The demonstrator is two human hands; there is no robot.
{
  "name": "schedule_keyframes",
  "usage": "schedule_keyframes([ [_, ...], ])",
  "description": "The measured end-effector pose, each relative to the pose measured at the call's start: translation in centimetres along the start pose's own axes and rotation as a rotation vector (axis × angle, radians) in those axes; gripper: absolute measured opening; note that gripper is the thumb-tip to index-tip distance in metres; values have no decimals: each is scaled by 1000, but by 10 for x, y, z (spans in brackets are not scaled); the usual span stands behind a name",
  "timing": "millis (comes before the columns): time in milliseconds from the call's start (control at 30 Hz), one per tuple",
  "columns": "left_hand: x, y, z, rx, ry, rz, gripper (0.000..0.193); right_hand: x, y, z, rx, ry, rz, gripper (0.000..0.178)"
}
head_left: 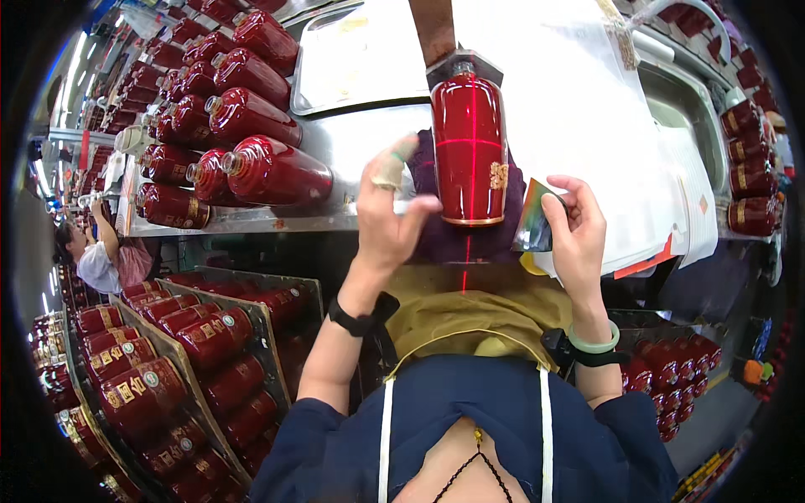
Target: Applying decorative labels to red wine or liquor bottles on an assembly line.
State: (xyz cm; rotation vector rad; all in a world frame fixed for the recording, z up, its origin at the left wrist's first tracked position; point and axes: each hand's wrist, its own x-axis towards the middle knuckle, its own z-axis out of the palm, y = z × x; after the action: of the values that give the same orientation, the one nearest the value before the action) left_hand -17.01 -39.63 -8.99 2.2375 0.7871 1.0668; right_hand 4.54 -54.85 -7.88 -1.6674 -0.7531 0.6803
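A glossy dark red bottle (457, 159) lies on a purple cloth (428, 230) in front of me, its neck pointing away. Red laser lines cross on its surface, and a small gold emblem shows on its right side. My left hand (391, 205) is just left of the bottle, fingers apart and holding nothing; one fingertip is wrapped in pale tape. My right hand (577, 226), right of the bottle, pinches a small flat squeegee-like card (533, 221) with a dark, rainbow-shiny face between thumb and fingers.
Several red bottles (277, 172) stand on the metal table at left, beside a white tray (352, 63). Crates of decorated bottles (142, 398) sit below left. White sheets (654, 184) cover the table at right, near a metal basin (683, 109). Another person (109, 260) is at far left.
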Motion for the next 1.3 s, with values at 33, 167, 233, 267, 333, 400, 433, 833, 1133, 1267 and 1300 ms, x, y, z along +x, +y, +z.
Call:
schedule_keyframes([
  [33, 12, -6, -3, 32, 18, -101, 54, 0, 0, 2, 0, -6, -9, 17],
  [167, 53, -64, -10, 417, 109, -236, 66, 1, -2, 13, 173, -68, 2, 18],
  [233, 71, -85, -14, 538, 48, -306, 66, 1, 0, 15, 211, -103, 8, 17],
  [267, 78, -87, -14, 645, -18, -359, 62, 3, -2, 15, 211, -102, 5, 17],
  [333, 83, -108, -13, 708, -76, -251, 53, 6, -6, 17, 167, -117, -12, 17],
  [400, 82, -134, -15, 756, -75, -249, 48, 8, -8, 18, 181, -113, -15, 16],
  [433, 86, -137, -14, 799, -80, -236, 45, 10, -8, 16, 174, -110, -17, 16],
  [833, 98, -120, -23, 642, 131, -229, 27, 20, -5, 7, 146, -96, -23, 15],
  [1133, 98, -133, -19, 582, -166, -175, 37, 20, -7, 2, 295, -117, 21, 17],
  [1267, 102, -133, -19, 566, -144, -111, 34, 43, 4, -57, 490, 3, 100, 25],
  [1300, 101, -138, -18, 501, -127, -117, 32, 52, 10, -91, 329, 16, 77, 27],
])
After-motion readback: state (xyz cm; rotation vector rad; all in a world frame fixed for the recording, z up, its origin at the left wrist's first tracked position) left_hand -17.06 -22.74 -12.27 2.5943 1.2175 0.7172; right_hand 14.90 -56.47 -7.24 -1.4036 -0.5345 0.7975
